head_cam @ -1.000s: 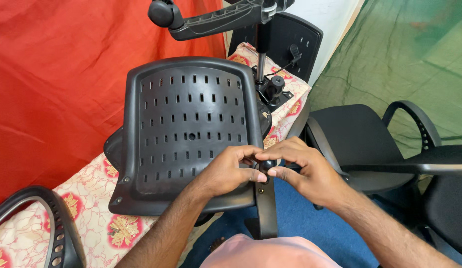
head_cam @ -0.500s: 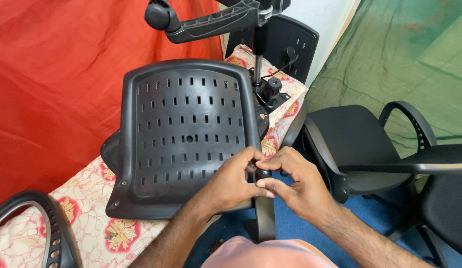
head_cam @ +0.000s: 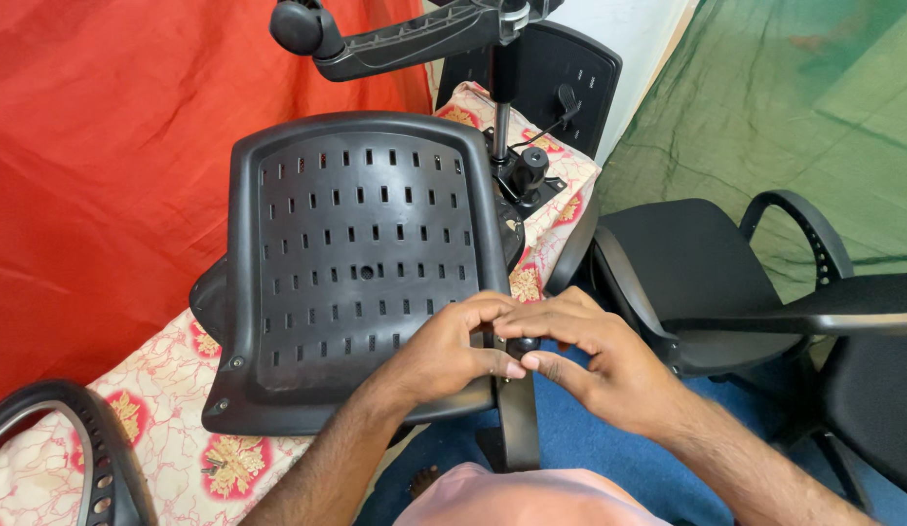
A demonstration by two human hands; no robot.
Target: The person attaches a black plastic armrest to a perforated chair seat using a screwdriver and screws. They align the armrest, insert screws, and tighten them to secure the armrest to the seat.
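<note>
A black perforated plastic chair back (head_cam: 356,253) lies flat on a floral-covered table (head_cam: 161,390). A black armrest bracket (head_cam: 517,419) runs down along its near right edge. My left hand (head_cam: 444,351) and my right hand (head_cam: 590,365) meet at the top of this bracket, fingertips pinched together around a small dark part where bracket and shell join. That small part is mostly hidden by my fingers. An upturned chair base with a caster (head_cam: 298,24) and its gas column (head_cam: 499,117) rises behind the shell.
A red cloth (head_cam: 93,166) hangs at the left and a green cloth (head_cam: 794,97) at the right. Assembled black chairs (head_cam: 707,273) stand at the right on a blue floor. A loose armrest loop (head_cam: 54,429) lies at the lower left.
My hands have stayed together at the bracket, with the fingers shifting slightly around the small part. The view has drifted a little; the chair back has not moved.
</note>
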